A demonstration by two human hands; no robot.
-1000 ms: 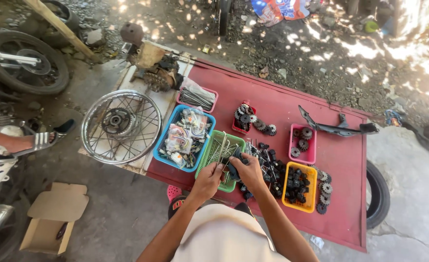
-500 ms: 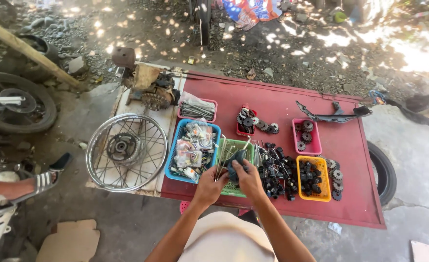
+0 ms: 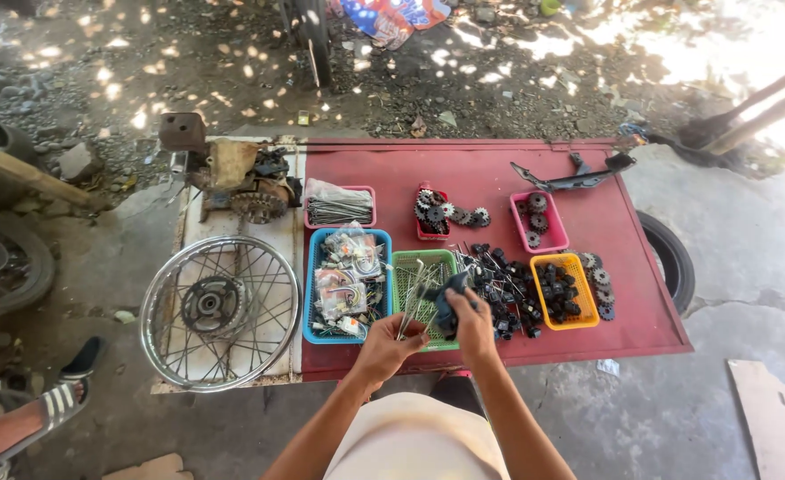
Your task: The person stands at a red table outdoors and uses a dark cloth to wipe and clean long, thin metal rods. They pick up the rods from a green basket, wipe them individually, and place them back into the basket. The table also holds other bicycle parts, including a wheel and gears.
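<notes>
At the lower centre of the frame, the left hand (image 3: 385, 348) pinches a bundle of thin metal rods (image 3: 413, 298) over the green basket (image 3: 430, 263) on the red table (image 3: 490, 182), while the right hand (image 3: 472, 322) closes around a dark cloth (image 3: 448, 302) just beside them.
</notes>
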